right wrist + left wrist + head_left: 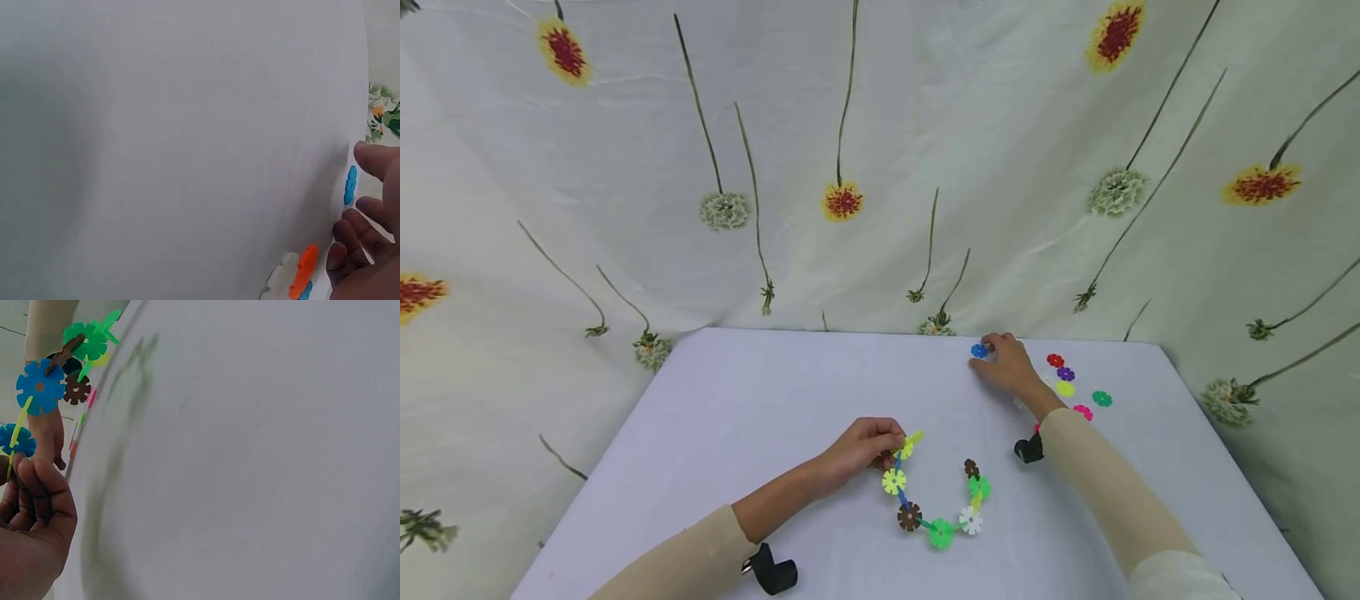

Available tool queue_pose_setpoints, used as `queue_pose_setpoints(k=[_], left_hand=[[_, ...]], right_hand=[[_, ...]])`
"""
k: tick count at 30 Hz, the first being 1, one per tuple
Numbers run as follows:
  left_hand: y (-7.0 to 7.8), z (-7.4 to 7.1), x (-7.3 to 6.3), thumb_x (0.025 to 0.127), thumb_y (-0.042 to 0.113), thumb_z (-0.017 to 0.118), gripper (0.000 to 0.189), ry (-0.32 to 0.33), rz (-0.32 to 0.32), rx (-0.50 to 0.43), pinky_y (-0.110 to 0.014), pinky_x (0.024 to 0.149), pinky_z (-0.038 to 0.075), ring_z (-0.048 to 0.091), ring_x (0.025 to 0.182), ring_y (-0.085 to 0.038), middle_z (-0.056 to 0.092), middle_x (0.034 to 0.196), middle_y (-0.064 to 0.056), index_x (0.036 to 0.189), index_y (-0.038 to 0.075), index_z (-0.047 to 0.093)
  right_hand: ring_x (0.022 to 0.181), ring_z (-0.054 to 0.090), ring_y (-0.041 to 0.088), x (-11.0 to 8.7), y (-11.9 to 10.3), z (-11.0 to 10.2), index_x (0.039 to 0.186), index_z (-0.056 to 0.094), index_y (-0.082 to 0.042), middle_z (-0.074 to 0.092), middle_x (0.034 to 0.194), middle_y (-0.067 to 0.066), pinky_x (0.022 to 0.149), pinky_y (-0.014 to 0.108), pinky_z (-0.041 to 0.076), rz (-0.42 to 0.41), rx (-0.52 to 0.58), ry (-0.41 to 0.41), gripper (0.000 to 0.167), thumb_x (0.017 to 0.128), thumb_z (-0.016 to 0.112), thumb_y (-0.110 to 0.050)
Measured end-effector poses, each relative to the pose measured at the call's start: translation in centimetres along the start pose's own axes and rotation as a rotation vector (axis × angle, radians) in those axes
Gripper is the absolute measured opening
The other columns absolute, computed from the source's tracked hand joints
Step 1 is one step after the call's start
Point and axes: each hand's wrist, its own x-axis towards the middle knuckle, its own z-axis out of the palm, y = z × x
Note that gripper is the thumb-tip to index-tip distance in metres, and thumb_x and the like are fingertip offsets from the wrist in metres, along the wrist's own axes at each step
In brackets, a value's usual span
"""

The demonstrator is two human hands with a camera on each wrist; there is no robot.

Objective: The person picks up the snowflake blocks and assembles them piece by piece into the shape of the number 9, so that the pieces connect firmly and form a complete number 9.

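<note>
Near the middle of the table, my left hand (868,443) pinches one end of a chain of notched flower discs. The chain hangs in a U, with yellow, blue, brown, green and white discs, a green disc (941,533) at its lowest bend and a brown disc (972,468) at the free end. In the left wrist view, fingertips hold a yellow disc (22,422) slotted edge-on into a blue one. At the table's back edge, my right hand (1006,367) reaches over a loose blue disc (350,185). Thumb and fingers are spread on either side of it.
Loose discs lie right of my right hand: red (1056,360), purple (1066,374), yellow (1065,388), green (1102,398) and pink (1083,412). An orange disc (304,272) and a white disc (281,278) lie near its fingers. A flowered cloth (895,100) hangs behind the white table (790,375).
</note>
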Motion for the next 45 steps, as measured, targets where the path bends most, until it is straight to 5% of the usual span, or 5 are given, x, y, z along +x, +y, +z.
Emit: queue_pose_setpoints(k=[8,17,33,45], left_hand=[[0.1,0.2,0.0,0.106,0.016,0.059,0.020,-0.008,-0.006,0.001,-0.021,0.071,0.052,0.057,0.075,-0.008,0.059,0.084,0.004,0.105,-0.002,0.066],[0.3,0.4,-0.1,0.106,0.015,0.060,0.020,-0.010,-0.002,-0.014,-0.020,0.069,0.051,0.056,0.074,-0.008,0.059,0.082,0.005,0.103,-0.005,0.065],[-0.3,0.1,0.0,0.106,0.014,0.059,0.018,-0.004,-0.010,-0.015,-0.021,0.070,0.052,0.056,0.074,-0.009,0.060,0.081,0.005,0.102,-0.003,0.066],[0.0,0.2,-0.2,0.105,0.013,0.059,0.017,0.004,-0.011,-0.010,-0.022,0.070,0.051,0.056,0.075,-0.011,0.059,0.081,0.003,0.102,-0.002,0.066]], right_hand=[[0.126,0.055,0.040,0.5,0.0,0.1,0.129,0.064,-0.003,0.055,0.139,0.023,0.114,0.055,0.049,0.039,0.030,0.064,0.032,0.106,0.067,-0.024],[0.119,0.055,0.038,0.8,0.1,0.3,0.125,0.061,0.003,0.059,0.128,0.024,0.110,0.052,0.049,0.047,0.035,0.082,0.033,0.104,0.069,-0.021],[0.117,0.069,0.038,-0.7,0.2,0.3,0.126,0.066,-0.003,0.070,0.125,0.021,0.108,0.052,0.056,-0.050,0.269,0.096,0.023,0.104,0.068,-0.012],[0.102,0.071,0.026,-3.5,0.1,-0.8,0.128,0.069,-0.004,0.070,0.123,0.021,0.081,0.022,0.060,-0.027,0.400,0.013,0.029,0.102,0.074,-0.016]])
